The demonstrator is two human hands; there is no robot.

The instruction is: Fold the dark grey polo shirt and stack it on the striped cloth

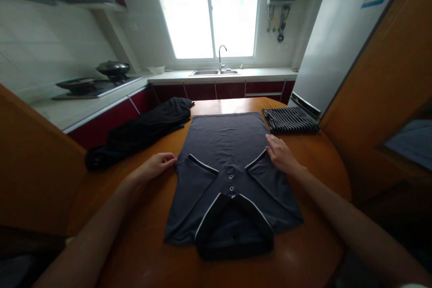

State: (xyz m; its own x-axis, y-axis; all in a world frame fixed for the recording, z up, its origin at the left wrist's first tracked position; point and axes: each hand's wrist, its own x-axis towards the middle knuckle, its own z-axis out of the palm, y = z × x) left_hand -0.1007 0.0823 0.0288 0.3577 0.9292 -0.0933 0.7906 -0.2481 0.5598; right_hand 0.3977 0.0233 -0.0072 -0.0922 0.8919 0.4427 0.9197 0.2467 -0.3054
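A dark grey polo shirt with white-trimmed collar and sleeves [224, 153] lay flat on the round orange wooden worktop [317, 162], collar nearest the camera. The left hand [157, 165] curled loosely at its left sleeve edge, holding nothing; the right hand [280, 153] lay flat on the right sleeve. A crumpled black garment [141, 130] trailed off the worktop's left edge, its shape unclear.
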